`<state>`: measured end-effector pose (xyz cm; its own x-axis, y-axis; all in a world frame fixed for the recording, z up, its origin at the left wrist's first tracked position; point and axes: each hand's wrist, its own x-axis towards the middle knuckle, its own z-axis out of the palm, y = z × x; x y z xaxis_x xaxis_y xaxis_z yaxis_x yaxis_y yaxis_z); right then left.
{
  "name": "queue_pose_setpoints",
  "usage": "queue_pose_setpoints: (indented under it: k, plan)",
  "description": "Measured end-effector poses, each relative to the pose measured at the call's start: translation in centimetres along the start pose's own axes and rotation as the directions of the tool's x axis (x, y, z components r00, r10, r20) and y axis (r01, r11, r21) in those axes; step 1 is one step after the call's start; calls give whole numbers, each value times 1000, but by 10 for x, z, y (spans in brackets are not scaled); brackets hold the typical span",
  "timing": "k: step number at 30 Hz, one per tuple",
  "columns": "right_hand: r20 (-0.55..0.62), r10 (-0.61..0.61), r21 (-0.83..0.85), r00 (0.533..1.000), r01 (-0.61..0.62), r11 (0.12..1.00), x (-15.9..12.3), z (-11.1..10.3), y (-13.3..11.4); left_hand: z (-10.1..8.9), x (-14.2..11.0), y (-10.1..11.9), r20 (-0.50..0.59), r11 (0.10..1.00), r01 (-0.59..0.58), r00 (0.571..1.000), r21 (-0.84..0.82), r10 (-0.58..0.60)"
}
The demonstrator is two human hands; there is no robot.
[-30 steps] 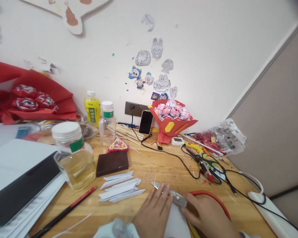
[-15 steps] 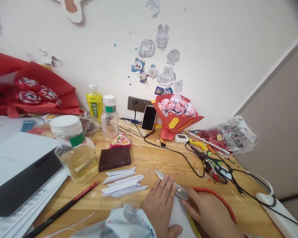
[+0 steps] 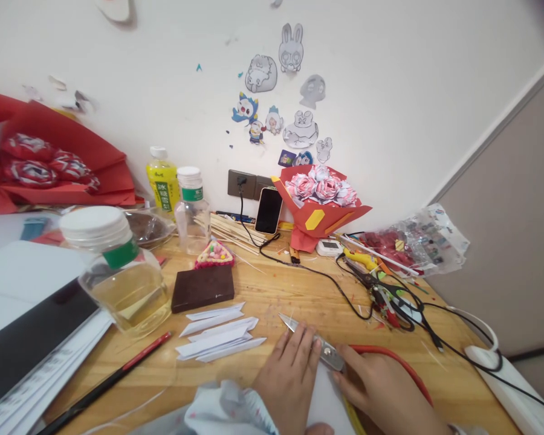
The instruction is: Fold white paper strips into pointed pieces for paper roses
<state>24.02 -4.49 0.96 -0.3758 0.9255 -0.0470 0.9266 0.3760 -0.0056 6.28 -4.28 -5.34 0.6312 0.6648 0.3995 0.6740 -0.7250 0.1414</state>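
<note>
My left hand (image 3: 286,377) lies flat with its fingers stretched out, pressing a sheet of white paper (image 3: 325,399) against the wooden table. Its fingertips reach over the blades of a pair of scissors (image 3: 330,355), whose tip pokes out beyond them. On the right, my right hand (image 3: 383,389) grips the scissors close to the pivot. A red handle loop curves behind that hand, and its lower part is hidden. Several folded white paper strips (image 3: 222,338) lie to the left of my left hand, in front of a dark brown block (image 3: 203,289).
At the left stand a jar of yellowish liquid (image 3: 122,284) and a stack of papers (image 3: 18,278), with a black-and-red pencil (image 3: 113,380) nearby. Behind are a phone (image 3: 268,210) and a red-wrapped bouquet (image 3: 320,220). Black cables (image 3: 428,329) and a white power strip (image 3: 508,380) lie right.
The view has shifted slightly, so objects on the left sit a little further left. Both hands and the scissors keep nearly the same place on the paper.
</note>
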Motion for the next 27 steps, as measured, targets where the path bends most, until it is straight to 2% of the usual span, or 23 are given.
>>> queue_pose_setpoints:
  k: [9, 13, 20, 27]
  plan:
    - [0, -43, -21, 999, 43, 999, 2, 5, 4, 8, 0, 1, -61, 993, -11, 998, 120, 19]
    - [-24, -64, -41, 998, 63, 997, 0, 7, 6, 11, 2, 2, -131, 984, 31, 991, 177, -8]
    - [-41, -97, -85, 994, 93, 992, 0, 7, 4, 16, 0, 7, -174, 975, 60, 984, 212, -23]
    - [-64, -66, -139, 996, 57, 989, -3, 11, 3, 11, 0, 4, -109, 981, 13, 994, 193, 8]
